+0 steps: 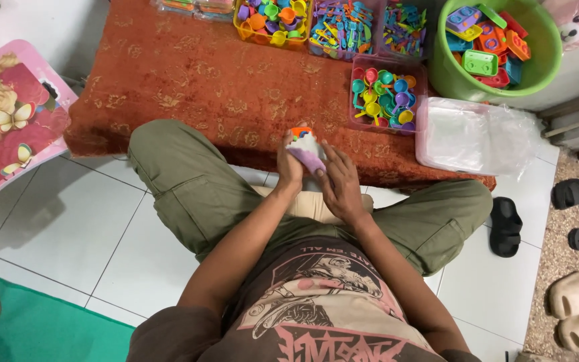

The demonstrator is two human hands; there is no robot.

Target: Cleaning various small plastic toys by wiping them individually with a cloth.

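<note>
Plastic-bagged toy pieces (306,149) between both hands' grip.

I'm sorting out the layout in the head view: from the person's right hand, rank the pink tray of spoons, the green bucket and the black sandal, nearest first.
From the right hand:
1. Pink tray of spoons, just ahead on the rug.
2. Black sandal, on the tiles to the right.
3. Green bucket, far ahead and right.

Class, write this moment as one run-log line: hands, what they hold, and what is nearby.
left hand: holds small clear bag of toy pieces | right hand: touches same bag | nearby: pink tray of coloured spoons, orange rug
</note>
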